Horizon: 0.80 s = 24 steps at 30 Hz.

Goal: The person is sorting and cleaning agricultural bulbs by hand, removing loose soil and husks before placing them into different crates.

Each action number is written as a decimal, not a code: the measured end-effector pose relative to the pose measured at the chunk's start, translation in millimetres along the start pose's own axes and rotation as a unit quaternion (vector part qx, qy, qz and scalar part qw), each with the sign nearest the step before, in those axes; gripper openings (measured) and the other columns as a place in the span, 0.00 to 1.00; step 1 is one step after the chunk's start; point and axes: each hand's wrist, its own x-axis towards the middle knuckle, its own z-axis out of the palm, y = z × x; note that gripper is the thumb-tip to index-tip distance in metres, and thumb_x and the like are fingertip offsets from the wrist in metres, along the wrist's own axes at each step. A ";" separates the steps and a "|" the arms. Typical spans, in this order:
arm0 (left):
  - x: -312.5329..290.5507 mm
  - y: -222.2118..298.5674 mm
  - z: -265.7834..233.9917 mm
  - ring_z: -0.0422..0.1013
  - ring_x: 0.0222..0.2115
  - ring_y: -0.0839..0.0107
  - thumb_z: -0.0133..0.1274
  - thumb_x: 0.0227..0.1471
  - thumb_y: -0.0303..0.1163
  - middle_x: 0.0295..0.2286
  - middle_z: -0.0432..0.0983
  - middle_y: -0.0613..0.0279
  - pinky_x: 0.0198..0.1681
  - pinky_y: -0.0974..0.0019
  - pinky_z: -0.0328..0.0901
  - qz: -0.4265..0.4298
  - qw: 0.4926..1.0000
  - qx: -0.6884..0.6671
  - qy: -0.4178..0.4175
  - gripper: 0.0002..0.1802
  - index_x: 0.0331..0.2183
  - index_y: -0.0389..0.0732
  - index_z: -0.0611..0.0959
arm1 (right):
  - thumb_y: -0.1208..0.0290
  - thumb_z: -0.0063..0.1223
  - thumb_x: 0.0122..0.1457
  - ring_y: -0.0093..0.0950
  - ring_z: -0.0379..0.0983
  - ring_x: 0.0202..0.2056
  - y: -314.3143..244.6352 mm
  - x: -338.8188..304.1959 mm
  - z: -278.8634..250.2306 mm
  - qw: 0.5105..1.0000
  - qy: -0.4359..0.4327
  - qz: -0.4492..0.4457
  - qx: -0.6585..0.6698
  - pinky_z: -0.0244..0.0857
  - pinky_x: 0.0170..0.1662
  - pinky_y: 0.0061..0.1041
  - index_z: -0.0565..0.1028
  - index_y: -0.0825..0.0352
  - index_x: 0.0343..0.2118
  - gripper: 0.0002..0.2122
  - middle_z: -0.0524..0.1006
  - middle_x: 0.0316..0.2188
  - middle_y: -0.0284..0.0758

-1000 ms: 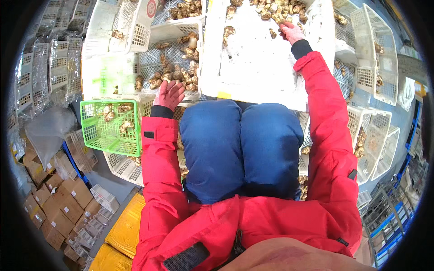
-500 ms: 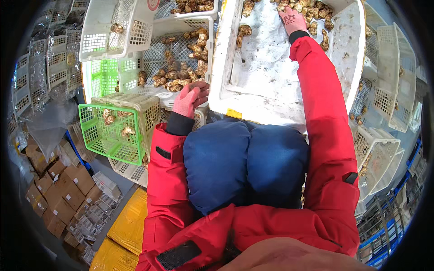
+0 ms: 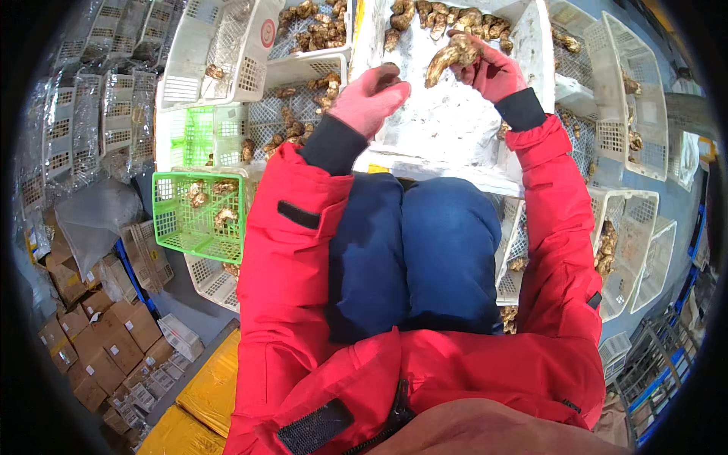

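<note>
1. Between the thumb and fingers of the right hand [image 3: 497, 74], a curved brown mushroom [image 3: 446, 61] is pinched near one end. Its other end points down and left, unsupported, above the white foam box [image 3: 447, 165].
2. Just left of it, the left hand [image 3: 370, 98] is half curled, thumb apart from the fingers, with nothing visible in it; it does not touch the mushroom.
3. A slip seems the likeliest trouble: with one end free, a loosened pinch could let the mushroom roll and drop. Too hard a squeeze, or a knock against the box wall, might bruise or snap it.
4. Beyond the right hand, a row of mushrooms [image 3: 470, 21] lies along the far end of the box; a low sweep of the knuckles could disturb it.
5. Farther left, a white crate [image 3: 268, 68] holds more mushrooms, and a green basket [image 3: 199, 175] a few.
6. As for markings, a round red emblem [image 3: 268, 32] sits on another white crate; pale labels on the cardboard boxes [image 3: 114, 341] are too small to read.
</note>
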 end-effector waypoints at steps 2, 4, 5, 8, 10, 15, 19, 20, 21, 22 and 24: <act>-4.2 10.8 23.5 0.65 0.30 0.77 0.50 0.42 0.39 0.33 0.68 0.61 0.31 0.75 0.61 0.003 0.996 0.090 0.007 0.27 0.43 0.32 0.66 | 0.66 0.38 0.55 0.13 0.60 0.23 9.6 -10.3 44.6 0.996 0.035 -0.028 -0.080 0.57 0.30 0.13 0.61 0.67 0.47 0.17 0.69 0.35 0.36; -10.1 20.7 40.2 0.67 0.29 0.75 0.48 0.44 0.38 0.31 0.69 0.60 0.29 0.74 0.62 -0.029 0.998 -0.012 -0.055 0.25 0.42 0.34 0.66 | 0.64 0.38 0.54 0.15 0.63 0.26 10.0 -18.2 61.0 0.987 0.014 -0.027 -0.155 0.56 0.29 0.14 0.63 0.66 0.46 0.17 0.68 0.26 0.28; -13.6 19.3 42.2 0.67 0.29 0.74 0.47 0.44 0.39 0.31 0.70 0.60 0.29 0.74 0.62 -0.070 0.993 -0.056 -0.082 0.24 0.42 0.34 0.66 | 0.62 0.39 0.54 0.16 0.67 0.29 7.9 -19.6 70.5 0.979 -0.020 -0.019 -0.200 0.58 0.29 0.14 0.64 0.66 0.45 0.17 0.66 0.24 0.25; -26.8 11.1 42.6 0.69 0.27 0.72 0.45 0.46 0.39 0.29 0.71 0.59 0.26 0.73 0.62 -0.079 0.992 -0.101 0.003 0.22 0.41 0.36 0.66 | 0.61 0.39 0.54 0.18 0.69 0.30 9.1 -33.7 90.6 0.942 0.063 -0.050 -0.325 0.60 0.30 0.13 0.65 0.65 0.44 0.17 0.70 0.28 0.28; -27.9 5.3 43.8 0.68 0.23 0.72 0.45 0.46 0.36 0.26 0.72 0.59 0.22 0.74 0.61 -0.076 0.990 -0.104 0.050 0.19 0.40 0.34 0.67 | 0.60 0.39 0.54 0.19 0.70 0.30 12.7 -39.4 83.2 0.928 0.117 -0.070 -0.346 0.61 0.30 0.13 0.65 0.64 0.44 0.17 0.71 0.31 0.31; -25.5 -13.1 43.9 0.66 0.19 0.76 0.47 0.43 0.28 0.24 0.71 0.61 0.19 0.76 0.59 -0.012 0.982 -0.162 0.098 0.15 0.35 0.34 0.68 | 0.64 0.39 0.54 0.17 0.67 0.33 27.3 -42.7 100.4 0.931 0.112 -0.068 -0.340 0.61 0.34 0.14 0.65 0.64 0.44 0.16 0.70 0.35 0.32; -24.8 -9.4 44.1 0.66 0.20 0.76 0.49 0.41 0.27 0.24 0.71 0.62 0.20 0.75 0.61 -0.019 0.991 -0.068 0.115 0.13 0.32 0.35 0.70 | 0.65 0.43 0.52 0.18 0.64 0.35 35.5 -32.1 108.3 0.874 0.084 -0.131 -0.461 0.58 0.40 0.16 0.64 0.64 0.46 0.18 0.68 0.38 0.30; -27.2 -4.6 42.8 0.67 0.20 0.75 0.49 0.41 0.28 0.24 0.71 0.63 0.21 0.74 0.61 -0.027 0.993 -0.018 0.112 0.13 0.33 0.36 0.70 | 0.65 0.42 0.52 0.16 0.63 0.35 36.0 -31.7 110.9 0.860 0.077 -0.143 -0.484 0.57 0.41 0.16 0.63 0.65 0.46 0.18 0.68 0.37 0.29; -26.9 -5.9 40.7 0.67 0.20 0.74 0.49 0.41 0.29 0.24 0.71 0.63 0.21 0.74 0.61 -0.041 0.993 -0.079 0.081 0.14 0.34 0.37 0.70 | 0.64 0.41 0.53 0.15 0.62 0.35 37.2 -30.3 113.3 0.845 0.069 -0.155 -0.507 0.56 0.42 0.17 0.63 0.66 0.46 0.18 0.68 0.36 0.28; -25.8 -7.2 38.1 0.67 0.21 0.74 0.50 0.41 0.31 0.24 0.71 0.63 0.21 0.73 0.61 -0.055 0.987 -0.140 0.050 0.15 0.35 0.38 0.70 | 0.65 0.41 0.52 0.15 0.62 0.35 37.4 -28.9 115.4 0.850 0.058 -0.150 -0.502 0.56 0.42 0.17 0.63 0.66 0.46 0.18 0.68 0.35 0.28; -28.5 -4.4 32.5 0.69 0.23 0.70 0.50 0.42 0.35 0.25 0.72 0.62 0.23 0.70 0.63 -0.098 0.966 -0.240 -0.021 0.18 0.37 0.39 0.69 | 0.67 0.41 0.52 0.15 0.62 0.34 37.6 -26.9 117.6 0.858 0.039 -0.141 -0.493 0.57 0.41 0.17 0.63 0.66 0.46 0.17 0.69 0.33 0.27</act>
